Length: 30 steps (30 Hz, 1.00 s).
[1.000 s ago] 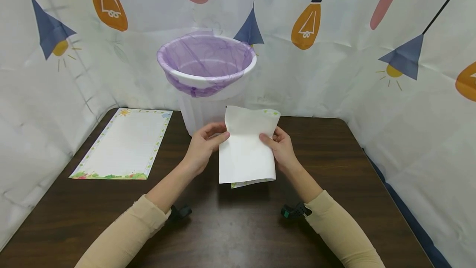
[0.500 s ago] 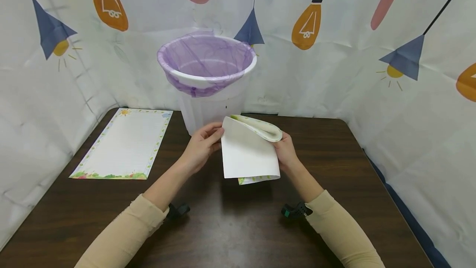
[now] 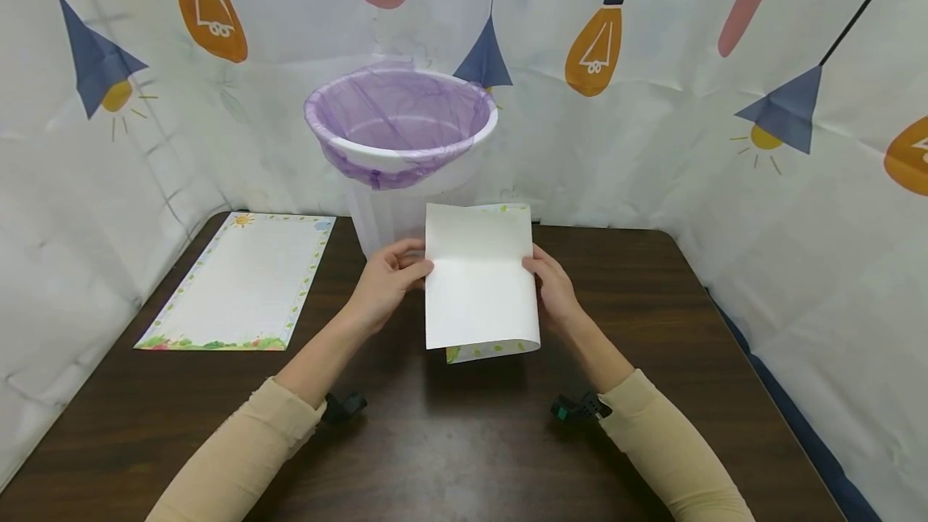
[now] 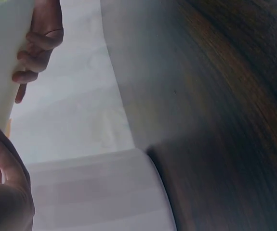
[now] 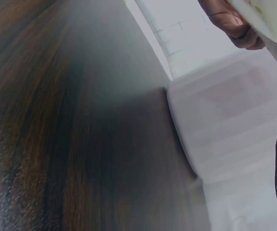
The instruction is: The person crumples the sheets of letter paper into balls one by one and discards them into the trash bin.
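Observation:
A folded sheet of paper point(image 3: 478, 288) is held upright above the table, its plain white side toward me. Bits of a green leafy printed border show at its top and bottom edges. My left hand point(image 3: 387, 280) pinches its left edge between thumb and fingers. On the opposite edge, my right hand point(image 3: 554, 288) grips it with the thumb in front and the fingers behind. The left wrist view shows the paper point(image 4: 3, 57) from below, with the right hand's fingers point(image 4: 32, 62) curled at its edge.
A white bin point(image 3: 377, 212) lined with a purple bag point(image 3: 406, 111) stands behind the paper at the table's back. Another sheet with a printed border point(image 3: 239, 280) lies flat on the dark wooden table point(image 3: 449, 457) at left. A patterned cloth point(image 3: 652, 151) hangs behind.
The paper's top flap bent forward and down half a second ago, and now stands upright again. Both hands keep hold of the sheet's sides, with small shifts.

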Available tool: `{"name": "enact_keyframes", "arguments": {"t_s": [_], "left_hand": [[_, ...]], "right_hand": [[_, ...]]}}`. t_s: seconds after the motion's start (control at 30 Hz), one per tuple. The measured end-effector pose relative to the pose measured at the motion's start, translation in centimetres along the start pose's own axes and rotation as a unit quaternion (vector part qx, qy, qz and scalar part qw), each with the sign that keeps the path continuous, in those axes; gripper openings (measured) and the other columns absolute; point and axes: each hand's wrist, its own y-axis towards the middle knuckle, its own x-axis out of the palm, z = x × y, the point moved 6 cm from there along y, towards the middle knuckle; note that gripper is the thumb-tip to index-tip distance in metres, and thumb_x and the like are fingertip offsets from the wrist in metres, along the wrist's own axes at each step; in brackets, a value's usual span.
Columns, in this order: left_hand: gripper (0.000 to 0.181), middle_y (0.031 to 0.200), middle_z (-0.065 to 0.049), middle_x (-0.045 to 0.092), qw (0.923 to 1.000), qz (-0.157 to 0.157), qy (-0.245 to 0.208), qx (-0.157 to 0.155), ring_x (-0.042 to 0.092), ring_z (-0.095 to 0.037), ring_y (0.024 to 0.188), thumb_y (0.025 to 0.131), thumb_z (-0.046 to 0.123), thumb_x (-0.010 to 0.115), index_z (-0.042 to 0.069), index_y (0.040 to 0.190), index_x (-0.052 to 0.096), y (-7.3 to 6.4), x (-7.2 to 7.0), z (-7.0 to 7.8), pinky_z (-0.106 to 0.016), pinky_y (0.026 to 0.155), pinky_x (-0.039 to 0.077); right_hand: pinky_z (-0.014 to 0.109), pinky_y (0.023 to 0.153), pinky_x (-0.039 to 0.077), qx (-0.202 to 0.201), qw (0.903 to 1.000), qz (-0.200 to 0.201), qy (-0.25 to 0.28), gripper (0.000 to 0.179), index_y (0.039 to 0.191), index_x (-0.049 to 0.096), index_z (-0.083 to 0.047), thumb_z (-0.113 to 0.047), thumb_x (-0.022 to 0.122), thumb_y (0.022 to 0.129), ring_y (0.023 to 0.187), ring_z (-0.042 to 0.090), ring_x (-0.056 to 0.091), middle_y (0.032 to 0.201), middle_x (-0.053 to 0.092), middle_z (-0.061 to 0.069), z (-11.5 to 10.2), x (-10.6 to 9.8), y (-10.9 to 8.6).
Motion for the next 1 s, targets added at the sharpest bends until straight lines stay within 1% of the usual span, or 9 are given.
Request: {"name": "enact_keyframes", "arguments": {"t_s": [0.1,0.2,0.3,0.37,0.5,0.67,0.83,0.93,1.0], "left_hand": [[0.034,0.107,-0.014,0.070,0.9999,0.015,0.002,-0.003,0.068,-0.017,0.087,0.098,-0.002,0.063,-0.011,0.130,0.059,-0.07,-0.32,-0.10,-0.029,0.077,0.058],[0.028,0.106,-0.010,0.069,0.9997,0.021,-0.012,-0.009,0.067,-0.018,0.088,0.098,-0.001,0.063,-0.009,0.126,0.062,-0.10,-0.52,-0.21,-0.028,0.078,0.057],[0.021,0.108,-0.006,0.070,0.9990,0.015,-0.042,-0.006,0.066,-0.017,0.092,0.100,-0.002,0.060,-0.004,0.119,0.067,-0.07,-0.55,-0.20,-0.027,0.079,0.056],[0.020,0.109,-0.004,0.070,0.9980,0.007,-0.063,-0.001,0.066,-0.017,0.093,0.100,-0.004,0.058,0.002,0.113,0.072,-0.04,-0.50,-0.16,-0.027,0.080,0.056],[0.025,0.109,-0.004,0.071,0.9965,-0.014,-0.082,0.003,0.067,-0.018,0.095,0.102,-0.004,0.055,0.008,0.108,0.077,-0.03,-0.28,-0.08,-0.029,0.081,0.057],[0.024,0.113,-0.006,0.071,0.9973,-0.022,-0.068,-0.015,0.068,-0.019,0.097,0.103,-0.001,0.053,-0.003,0.116,0.074,-0.10,-0.15,-0.09,-0.032,0.081,0.057],[0.032,0.118,-0.012,0.068,0.9965,-0.034,-0.069,-0.033,0.068,-0.023,0.097,0.102,0.003,0.044,-0.007,0.113,0.072,0.05,-0.31,-0.10,-0.035,0.083,0.058],[0.028,0.114,-0.012,0.069,0.9973,-0.052,-0.047,-0.024,0.069,-0.022,0.095,0.104,0.010,0.050,-0.006,0.111,0.072,0.10,-0.37,0.19,-0.037,0.084,0.059],[0.023,0.109,-0.012,0.070,0.9979,-0.061,-0.014,-0.014,0.069,-0.022,0.092,0.103,0.012,0.060,-0.006,0.110,0.072,0.11,-0.32,0.42,-0.037,0.083,0.058]], "right_hand": [[0.032,0.076,0.057,-0.030,0.9995,-0.003,0.010,0.041,0.145,0.052,-0.005,-0.011,0.046,0.105,0.095,0.020,0.064,0.116,0.063,0.009,-0.22,-0.12,0.00],[0.032,0.071,0.059,-0.074,0.9968,-0.002,0.029,0.028,0.127,0.066,-0.012,-0.003,0.051,0.104,0.091,0.019,0.068,0.110,0.068,0.006,-0.41,-0.32,-0.02],[0.029,0.070,0.059,-0.116,0.9923,-0.002,0.043,0.035,0.113,0.075,-0.021,0.006,0.054,0.102,0.089,0.016,0.069,0.106,0.072,0.003,-0.60,-0.53,-0.03],[0.027,0.069,0.059,-0.132,0.9896,-0.003,0.056,0.042,0.107,0.079,-0.022,0.010,0.053,0.101,0.088,0.014,0.069,0.105,0.073,0.001,-0.65,-0.63,-0.02],[0.024,0.067,0.057,-0.130,0.9894,-0.003,0.065,0.048,0.096,0.083,-0.021,0.014,0.050,0.100,0.085,0.013,0.068,0.103,0.073,-0.002,-0.53,-0.66,-0.05],[0.023,0.058,0.055,-0.110,0.9929,0.006,0.045,0.048,0.090,0.082,-0.022,0.010,0.047,0.100,0.075,0.013,0.067,0.099,0.070,0.000,-0.23,-0.68,0.11],[0.023,0.052,0.052,-0.115,0.9930,0.020,0.019,0.048,0.088,0.081,-0.022,0.009,0.047,0.100,0.068,0.013,0.065,0.095,0.071,0.002,-0.36,-0.66,0.20],[0.024,0.052,0.052,-0.124,0.9919,0.025,0.001,0.050,0.088,0.081,-0.023,0.010,0.046,0.101,0.070,0.014,0.065,0.099,0.071,0.002,-0.62,-0.58,0.08],[0.024,0.055,0.053,-0.134,0.9904,0.031,-0.013,0.051,0.086,0.081,-0.022,0.011,0.046,0.100,0.074,0.015,0.066,0.102,0.072,0.002,-0.76,-0.61,0.07]]}}
